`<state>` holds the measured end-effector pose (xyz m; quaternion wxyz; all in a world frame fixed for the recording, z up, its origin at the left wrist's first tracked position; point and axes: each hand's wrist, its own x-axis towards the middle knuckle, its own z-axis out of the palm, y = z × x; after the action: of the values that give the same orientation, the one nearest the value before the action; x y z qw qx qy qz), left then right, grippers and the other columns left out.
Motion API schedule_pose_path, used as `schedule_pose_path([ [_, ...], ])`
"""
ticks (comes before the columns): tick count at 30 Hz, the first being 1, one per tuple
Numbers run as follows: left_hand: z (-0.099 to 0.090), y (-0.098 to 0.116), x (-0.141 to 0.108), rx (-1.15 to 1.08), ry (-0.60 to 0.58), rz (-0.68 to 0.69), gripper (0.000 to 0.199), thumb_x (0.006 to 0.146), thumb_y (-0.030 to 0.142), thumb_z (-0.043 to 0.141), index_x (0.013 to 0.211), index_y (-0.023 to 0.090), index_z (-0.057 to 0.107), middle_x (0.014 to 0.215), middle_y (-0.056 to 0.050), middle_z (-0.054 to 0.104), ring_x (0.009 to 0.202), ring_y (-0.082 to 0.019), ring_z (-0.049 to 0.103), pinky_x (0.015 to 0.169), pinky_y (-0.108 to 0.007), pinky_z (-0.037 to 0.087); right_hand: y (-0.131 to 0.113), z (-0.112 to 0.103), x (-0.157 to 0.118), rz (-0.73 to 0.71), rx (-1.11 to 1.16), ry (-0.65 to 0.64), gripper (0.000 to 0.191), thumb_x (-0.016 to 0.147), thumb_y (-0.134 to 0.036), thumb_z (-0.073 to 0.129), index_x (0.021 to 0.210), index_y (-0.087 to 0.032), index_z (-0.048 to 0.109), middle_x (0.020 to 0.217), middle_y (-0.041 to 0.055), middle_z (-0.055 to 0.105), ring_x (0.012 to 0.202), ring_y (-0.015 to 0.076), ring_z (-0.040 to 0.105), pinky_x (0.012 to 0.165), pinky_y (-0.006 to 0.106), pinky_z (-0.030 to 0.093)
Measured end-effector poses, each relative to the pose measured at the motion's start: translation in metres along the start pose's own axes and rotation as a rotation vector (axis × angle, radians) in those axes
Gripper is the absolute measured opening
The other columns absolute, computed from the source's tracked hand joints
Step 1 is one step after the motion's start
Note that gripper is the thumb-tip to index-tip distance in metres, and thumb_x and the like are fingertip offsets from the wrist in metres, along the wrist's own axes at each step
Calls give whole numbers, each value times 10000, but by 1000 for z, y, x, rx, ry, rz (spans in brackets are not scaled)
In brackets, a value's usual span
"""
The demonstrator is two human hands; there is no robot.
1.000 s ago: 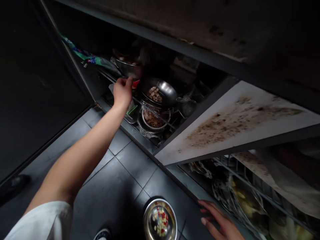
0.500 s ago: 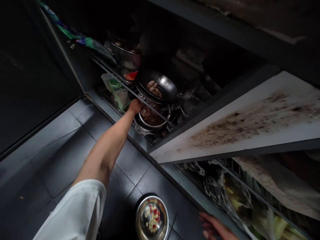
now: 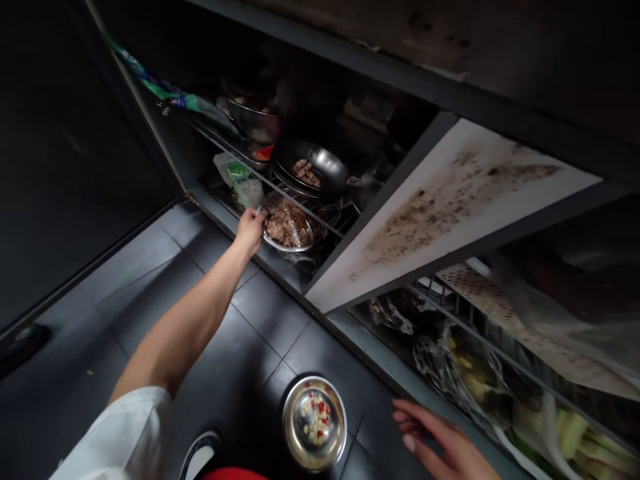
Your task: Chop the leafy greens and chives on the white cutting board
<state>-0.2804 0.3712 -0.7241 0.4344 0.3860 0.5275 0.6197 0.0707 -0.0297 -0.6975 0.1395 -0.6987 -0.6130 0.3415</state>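
My left hand (image 3: 249, 230) reaches to the lower shelf of the cabinet, its thumb and fingers pinched on the near-left rim of a metal bowl of chopped brown food (image 3: 291, 225). Clear plastic wrap covers that bowl. Just above it, on the wire shelf, a dark pan (image 3: 330, 167) holds small pieces of pale brown food. My right hand (image 3: 440, 437) hangs low at the right with its fingers apart, holding nothing. On the floor to its left stands a steel bowl (image 3: 315, 423) with chopped pale and red pieces inside.
A stained white panel (image 3: 450, 207) divides the two cabinet openings. A green and white bag (image 3: 243, 181) lies left of the wrapped bowl. In the right opening are wrapped bowls (image 3: 467, 373) and pale green vegetables (image 3: 580, 433). A shoe (image 3: 201, 455) shows on the tiled floor.
My left hand has drawn the wrapped bowl toward me, out from under the wire shelf to the cabinet's front edge. The view has shifted slightly; my right hand shows more fully.
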Motion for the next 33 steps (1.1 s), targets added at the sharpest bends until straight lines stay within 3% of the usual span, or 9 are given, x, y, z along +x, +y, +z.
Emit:
schedule_pose_path([
  [4,-81,-31,-56,43,175,103,281,769,358,672,722,206,440,640,56,467,587,-92,447,565,-194,372,-10,4,16,-51,81,-114,507,892,-577,569,1268,-268,713,1162,94,752,1056,256,717,972,367,573],
  [7,-133,-49,-110,26,287,141,381,696,450,747,728,194,466,649,57,481,594,-88,435,569,-195,364,-33,11,45,-171,115,-244,469,907,-550,571,1235,-249,717,1126,91,752,1034,255,708,965,394,571],
  [11,-168,-51,-188,-48,293,94,501,640,529,815,761,196,462,642,72,477,571,-80,435,559,-194,368,-71,45,100,-310,257,-340,461,868,-541,620,1186,-218,707,1071,98,743,968,253,695,940,432,561],
  [14,-171,-38,-234,-52,235,81,541,622,540,853,755,193,460,651,70,502,563,-73,447,562,-193,388,-92,81,131,-414,579,-422,679,811,-535,700,1390,-211,558,1298,120,655,1067,255,667,990,460,530],
  [18,-163,-12,-271,-29,159,23,567,579,532,900,740,190,477,629,73,513,523,-66,443,516,-184,386,-103,110,141,-609,844,-448,726,751,-477,802,1368,-181,557,1327,102,644,1254,282,567,1146,470,393],
  [21,-161,9,-289,-73,113,-37,537,564,488,925,831,196,561,685,61,578,570,-84,528,567,-202,462,-99,114,132,-536,978,-481,673,706,-439,847,1280,-181,608,1252,86,685,1206,283,603,1131,466,412],
  [25,-164,23,-308,-181,-37,-228,546,660,500,862,1062,195,655,934,-50,716,908,-230,696,836,-348,576,-91,116,122,-307,1164,-598,609,644,-391,887,1168,-199,645,1081,58,741,1010,258,695,941,428,558],
  [28,-163,4,-321,-224,-83,-432,489,749,486,793,1085,151,673,1016,-126,742,1043,-294,700,941,-428,569,-80,123,124,-203,1255,-598,530,613,-404,906,1043,-195,677,939,37,753,903,242,719,820,385,601],
  [33,-141,-59,-347,-282,12,-588,397,871,385,698,1156,111,655,1026,-146,761,1038,-273,724,1006,-448,557,-45,138,129,-16,1338,-310,370,693,-494,838,836,-187,689,770,39,739,870,241,724,782,365,609],
])
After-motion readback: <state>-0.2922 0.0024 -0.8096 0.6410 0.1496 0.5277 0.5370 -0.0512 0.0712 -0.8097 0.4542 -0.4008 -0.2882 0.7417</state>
